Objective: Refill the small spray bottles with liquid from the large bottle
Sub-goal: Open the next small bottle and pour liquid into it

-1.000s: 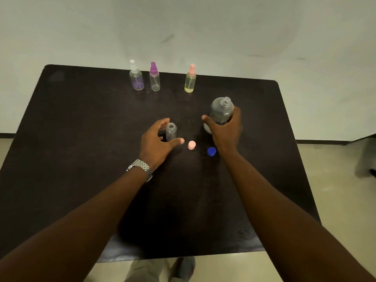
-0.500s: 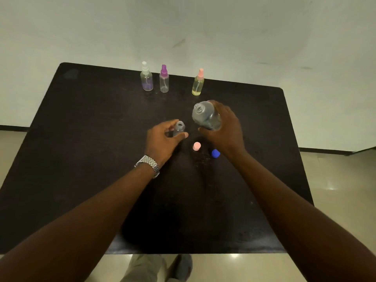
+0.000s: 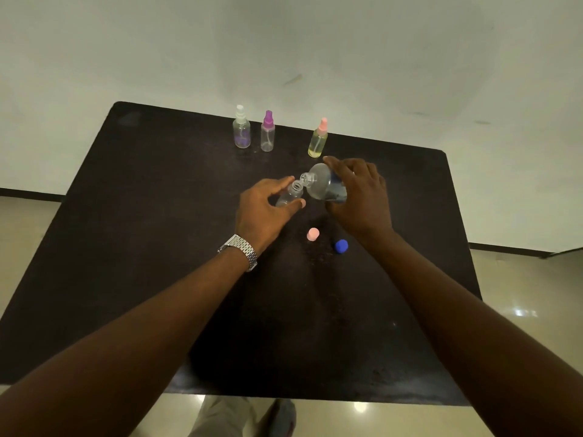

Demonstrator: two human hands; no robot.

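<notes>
Tipped further over than half a second ago, mouth now toward 9 o'clock: large bottle, gripped round its body by right hand. Just beside that mouth, at mid-table, tilted small open bottle, pinched between thumb and fingers of left hand. At 6 o'clock, pink cap; blue cap near it at 4 o'clock. At 12 o'clock, three capped spray bottles upright on dark table.
</notes>
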